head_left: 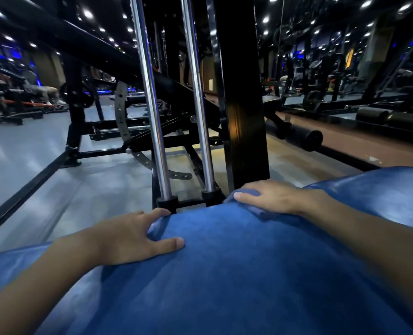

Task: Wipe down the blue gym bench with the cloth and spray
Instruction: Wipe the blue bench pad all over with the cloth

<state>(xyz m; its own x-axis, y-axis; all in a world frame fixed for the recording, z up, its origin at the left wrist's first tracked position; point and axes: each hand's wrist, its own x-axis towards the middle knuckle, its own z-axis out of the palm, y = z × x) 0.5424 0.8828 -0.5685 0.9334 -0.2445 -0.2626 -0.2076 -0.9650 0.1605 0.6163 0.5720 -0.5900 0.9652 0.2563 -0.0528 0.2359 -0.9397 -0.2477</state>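
Wiping in progress: blue bench (224,286) spreads beneath me; cloth (258,211) sits at its far edge, gripped under my right hand (273,197). My left hand (133,235) lies flat on it, fingers spread, holding nothing. No spray in view. Probably midway; wiped portion cannot be told.

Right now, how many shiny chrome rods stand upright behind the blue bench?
2. One rod rises just beyond the left hand; the other rod stands to its right, beside the black post. More may be hidden behind that post.
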